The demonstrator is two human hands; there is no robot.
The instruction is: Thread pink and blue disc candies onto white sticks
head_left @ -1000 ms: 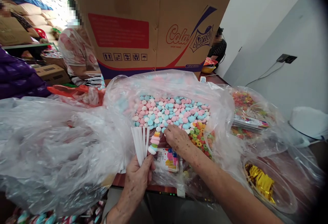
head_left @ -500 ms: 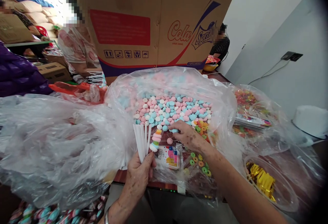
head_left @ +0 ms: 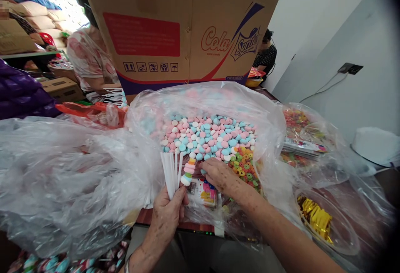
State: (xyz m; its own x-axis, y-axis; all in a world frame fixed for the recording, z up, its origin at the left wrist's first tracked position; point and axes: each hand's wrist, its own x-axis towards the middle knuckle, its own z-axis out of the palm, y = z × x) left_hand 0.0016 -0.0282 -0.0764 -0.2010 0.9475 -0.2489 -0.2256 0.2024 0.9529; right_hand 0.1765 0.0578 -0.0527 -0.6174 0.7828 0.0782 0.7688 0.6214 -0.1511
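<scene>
Looking on, I'd judge the candy skewer (head_left: 188, 172) light and soft — likely to squash if squeezed, so best taken low by its stick, a part hidden in the grip. It stands just above the left hand (head_left: 168, 208), beside a fan of white sticks (head_left: 169, 173) that look slim, smooth and apt to slide; the hand is closed around the lot. Near the pile of pastel sweets (head_left: 206, 135) and the gummy rings (head_left: 245, 165), the right hand (head_left: 220, 176) is curled — fingertips pinching what looks like a pale blue sweet (head_left: 203, 172).
</scene>
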